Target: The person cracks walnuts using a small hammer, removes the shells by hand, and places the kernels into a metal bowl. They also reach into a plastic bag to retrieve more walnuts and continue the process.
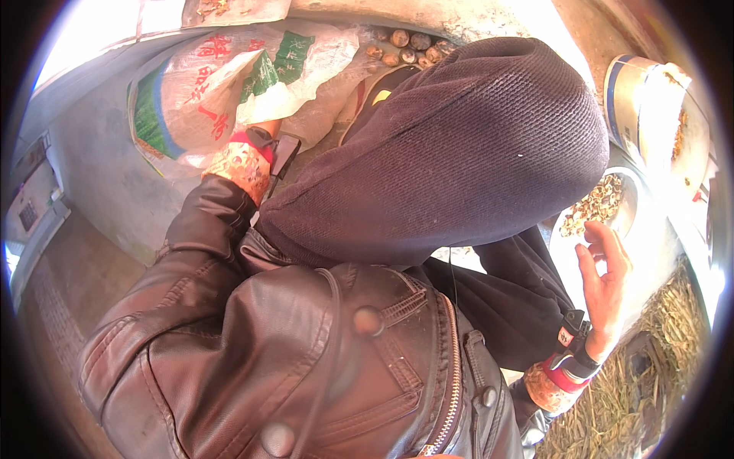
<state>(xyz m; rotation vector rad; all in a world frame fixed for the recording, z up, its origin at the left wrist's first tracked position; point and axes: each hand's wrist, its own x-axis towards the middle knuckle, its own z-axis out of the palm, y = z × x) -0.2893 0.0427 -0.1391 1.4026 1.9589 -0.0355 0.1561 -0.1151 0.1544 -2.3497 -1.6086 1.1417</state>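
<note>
My left hand (266,128) reaches into the folds of a woven plastic sack (191,92), white with green patches and red print. The sack hides its fingers, so what they hold does not show. Off to the right, my right hand (609,279) is raised beside a white bowl (636,200), fingers curved and thumb apart from the index finger, with nothing visible between them. Small pale-brown broken pieces (592,208), which look like nut pieces or shells, lie in the bowl. Several round brown things like walnuts (400,38) lie beyond the sack.
My bent knee (489,138) in dark trousers rises between the two hands. A white bucket (631,99) with a blue rim and brown bits at its mouth is at the far right. Dry straw (650,375) covers the ground at lower right. A pale wall (99,176) runs along the left.
</note>
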